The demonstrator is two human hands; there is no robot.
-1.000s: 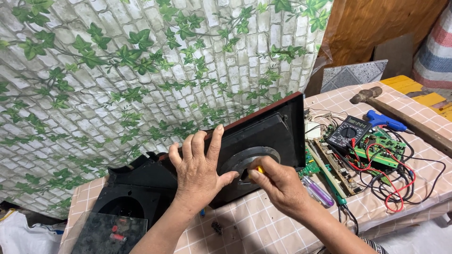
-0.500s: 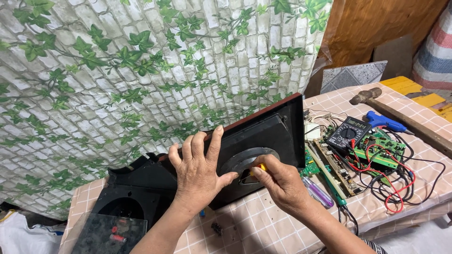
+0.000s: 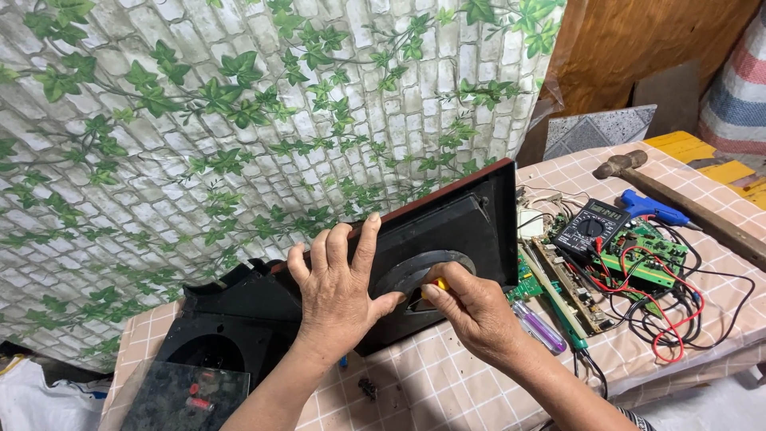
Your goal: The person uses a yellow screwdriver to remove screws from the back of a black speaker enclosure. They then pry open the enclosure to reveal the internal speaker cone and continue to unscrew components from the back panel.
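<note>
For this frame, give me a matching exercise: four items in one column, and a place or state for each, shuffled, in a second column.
Items:
1. left hand
2. right hand
3. hammer
4. multimeter

Places or states:
A. lying at the far right of the checked cloth
B. pressed flat on the black speaker panel
C. resting on the circuit boards
D. gripping a yellow-handled tool at the round opening

Pairs: 1-B, 2-D, 3-A, 4-C
</note>
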